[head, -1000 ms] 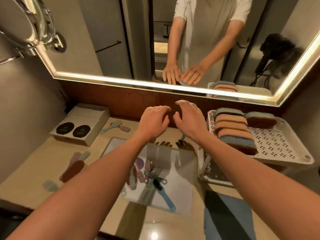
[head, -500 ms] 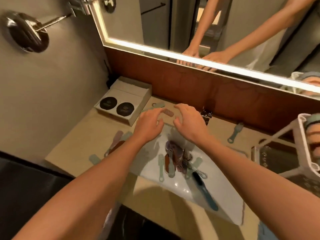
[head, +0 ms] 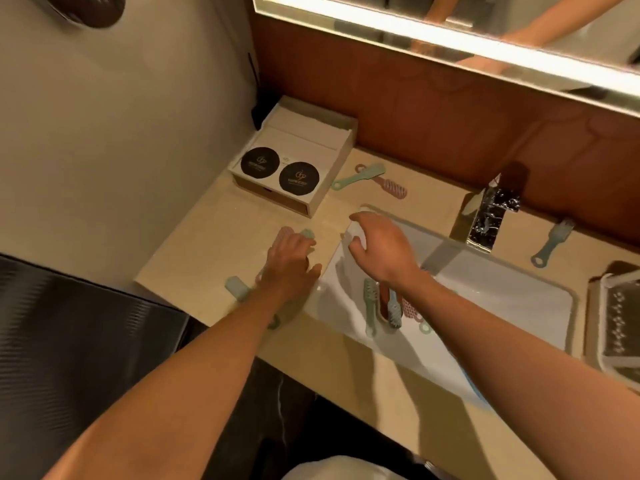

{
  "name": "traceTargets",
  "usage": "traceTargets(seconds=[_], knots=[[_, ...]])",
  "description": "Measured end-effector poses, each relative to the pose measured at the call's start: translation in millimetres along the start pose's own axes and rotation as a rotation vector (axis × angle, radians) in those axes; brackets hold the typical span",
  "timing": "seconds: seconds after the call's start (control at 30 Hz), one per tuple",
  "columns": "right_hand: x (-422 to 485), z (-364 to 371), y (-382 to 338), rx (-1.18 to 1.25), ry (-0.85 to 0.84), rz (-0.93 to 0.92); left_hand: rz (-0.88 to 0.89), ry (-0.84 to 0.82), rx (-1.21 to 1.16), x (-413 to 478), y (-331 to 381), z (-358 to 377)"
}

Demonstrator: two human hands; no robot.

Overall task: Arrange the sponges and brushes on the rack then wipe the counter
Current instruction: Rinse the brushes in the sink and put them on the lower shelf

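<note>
My left hand [head: 289, 266] lies palm down on the beige counter [head: 207, 251] left of the sink, its spread fingers over a pink and a green brush [head: 306, 233]. Another green brush [head: 236, 286] pokes out beside that wrist. My right hand [head: 384, 247] hovers over the sink's left rim, fingers loosely curled and holding nothing. Several small brushes [head: 381, 304] lie in a heap in the white sink [head: 502, 292]. A green brush [head: 360, 175] and a pink brush [head: 393, 187] lie crossed by the back wall. A blue-grey brush [head: 554, 241] lies right of the faucet. The white rack [head: 604, 317] shows at the right edge.
A chrome faucet [head: 485, 218] stands behind the sink. A white box with two black round lids [head: 294, 161] sits in the back left corner. A lit mirror [head: 485, 32] runs above the wooden backsplash. The counter's left edge drops off beside the wall.
The view has swung left and down, off the rack. Both hands have dropped toward the counter; the left one now lies on the brushes left of the sink.
</note>
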State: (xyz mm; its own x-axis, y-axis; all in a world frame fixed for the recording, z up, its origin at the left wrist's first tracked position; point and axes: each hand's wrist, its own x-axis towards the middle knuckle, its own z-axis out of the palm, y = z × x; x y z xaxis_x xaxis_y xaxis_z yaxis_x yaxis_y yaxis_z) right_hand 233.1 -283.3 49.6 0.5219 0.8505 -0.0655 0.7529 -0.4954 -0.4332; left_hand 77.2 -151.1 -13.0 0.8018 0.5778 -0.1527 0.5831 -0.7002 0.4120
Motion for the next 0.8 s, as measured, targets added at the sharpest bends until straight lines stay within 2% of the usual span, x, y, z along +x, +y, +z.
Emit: traceTargets(seconds=[0.13,0.37,0.57,0.8], knots=[[-1,23,-3,0.006,-0.067,0.027,-0.075,-0.147,0.094,1,-23,16],[6,48,-4,-0.002,-0.112,0.066,-0.097,-0.076,0.08,-4,-32,31],[1,59,5,-0.01,-0.136,0.108,0.046,-0.013,-0.037,8,-18,20],[-18,83,42,-0.074,-0.136,0.227,0.194,-0.136,-0.142,20,30,50]])
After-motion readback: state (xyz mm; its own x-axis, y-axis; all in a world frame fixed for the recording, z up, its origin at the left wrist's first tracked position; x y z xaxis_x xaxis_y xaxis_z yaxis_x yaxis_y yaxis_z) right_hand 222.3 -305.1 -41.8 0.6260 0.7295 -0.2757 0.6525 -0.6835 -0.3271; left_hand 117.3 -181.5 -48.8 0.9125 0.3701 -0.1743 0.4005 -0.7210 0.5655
